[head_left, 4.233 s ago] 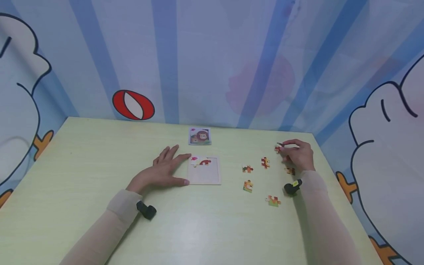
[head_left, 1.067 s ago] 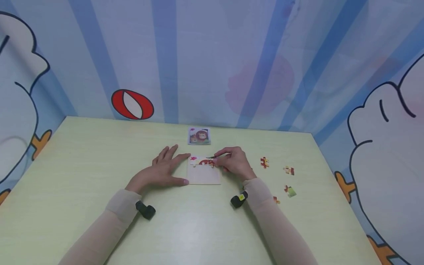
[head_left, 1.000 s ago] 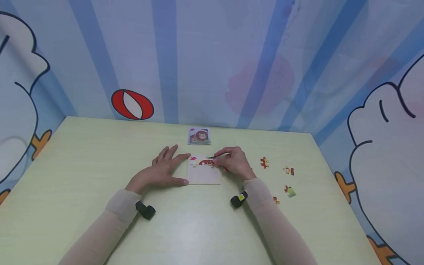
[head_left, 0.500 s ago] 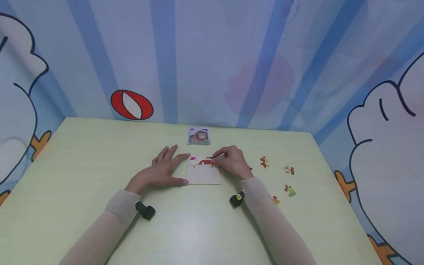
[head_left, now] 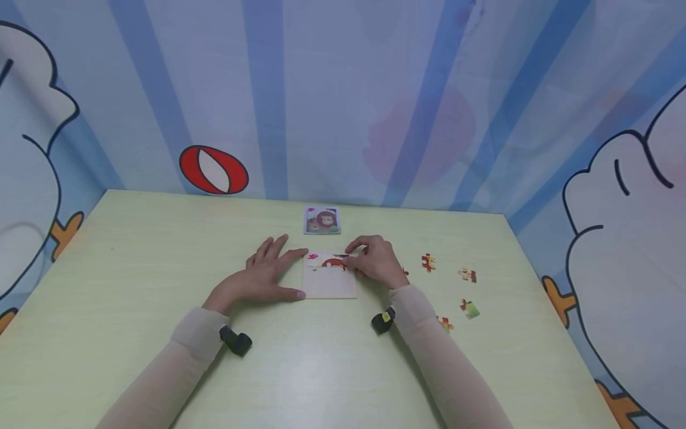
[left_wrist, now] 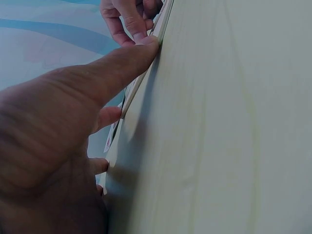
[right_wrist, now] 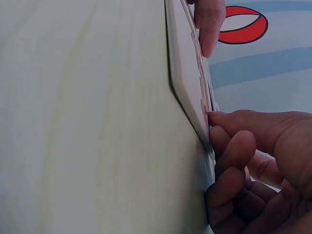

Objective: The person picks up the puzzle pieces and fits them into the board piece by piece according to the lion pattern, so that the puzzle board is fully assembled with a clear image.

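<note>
A square, pale puzzle tray (head_left: 329, 285) lies mid-table, with jigsaw pieces along its far side; one shows a pink shape (head_left: 313, 257), another a red-brown arc (head_left: 332, 262). My left hand (head_left: 257, 279) rests at the tray's left side, fingers spread, index fingertip and thumb at its corners. At the far right corner, my right hand (head_left: 377, 263) has its thumb on a puzzle piece (head_left: 340, 256), mostly covered by the hand. In the right wrist view the thumb (right_wrist: 243, 124) presses down at the tray's edge, with the other fingers curled below it.
A lion picture card (head_left: 322, 220) lies behind the tray. Loose puzzle pieces are spread to the right, among them a brown-and-yellow one (head_left: 428, 262), one (head_left: 467, 274) farther right, a green one (head_left: 470, 308) and one (head_left: 445, 323) beside the right sleeve. A printed cloth (head_left: 332, 119) hangs behind the table.
My right hand has come from the far right of the table to the tray's far right corner, bringing a puzzle piece. Lately its index fingertip has lifted slightly. The left hand has stayed put.
</note>
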Motion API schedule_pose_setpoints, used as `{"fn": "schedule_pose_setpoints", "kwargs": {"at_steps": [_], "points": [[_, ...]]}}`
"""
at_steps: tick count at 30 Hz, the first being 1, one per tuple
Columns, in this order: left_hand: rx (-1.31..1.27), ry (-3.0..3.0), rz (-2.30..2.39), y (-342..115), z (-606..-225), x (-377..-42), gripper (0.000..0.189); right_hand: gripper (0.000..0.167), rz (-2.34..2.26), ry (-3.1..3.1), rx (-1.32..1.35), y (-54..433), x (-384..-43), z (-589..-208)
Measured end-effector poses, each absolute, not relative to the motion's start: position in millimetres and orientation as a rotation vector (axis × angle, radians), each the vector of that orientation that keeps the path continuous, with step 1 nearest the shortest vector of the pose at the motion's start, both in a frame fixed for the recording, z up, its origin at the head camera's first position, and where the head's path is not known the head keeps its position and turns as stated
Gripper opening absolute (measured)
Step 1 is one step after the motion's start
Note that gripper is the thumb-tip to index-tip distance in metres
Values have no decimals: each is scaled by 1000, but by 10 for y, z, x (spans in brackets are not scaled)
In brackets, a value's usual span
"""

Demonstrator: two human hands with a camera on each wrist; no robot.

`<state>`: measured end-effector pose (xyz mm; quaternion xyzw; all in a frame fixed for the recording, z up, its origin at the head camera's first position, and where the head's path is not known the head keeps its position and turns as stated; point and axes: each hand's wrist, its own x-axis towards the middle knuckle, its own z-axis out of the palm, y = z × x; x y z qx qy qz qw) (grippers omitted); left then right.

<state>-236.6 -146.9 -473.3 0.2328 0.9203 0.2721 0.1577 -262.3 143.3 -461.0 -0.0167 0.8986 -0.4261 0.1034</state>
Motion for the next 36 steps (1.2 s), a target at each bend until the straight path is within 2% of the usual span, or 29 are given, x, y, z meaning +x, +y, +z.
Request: {"fn": "schedule_pose_setpoints", "kwargs": {"at_steps": [13,24,36], "points": [[668,2636,773,-1462,-4746,-2361,95,23,-1307,2621,-103,1527,-2600,-4569],[664,2613,830,-1473,-4768,-2366,98,29,-1422,2574,-33,1807,-2607,-4361],[634,2616,800,-1481,-4874,-2429,97,29,-1454,2570,32,2162,-2574,-4342]]}}
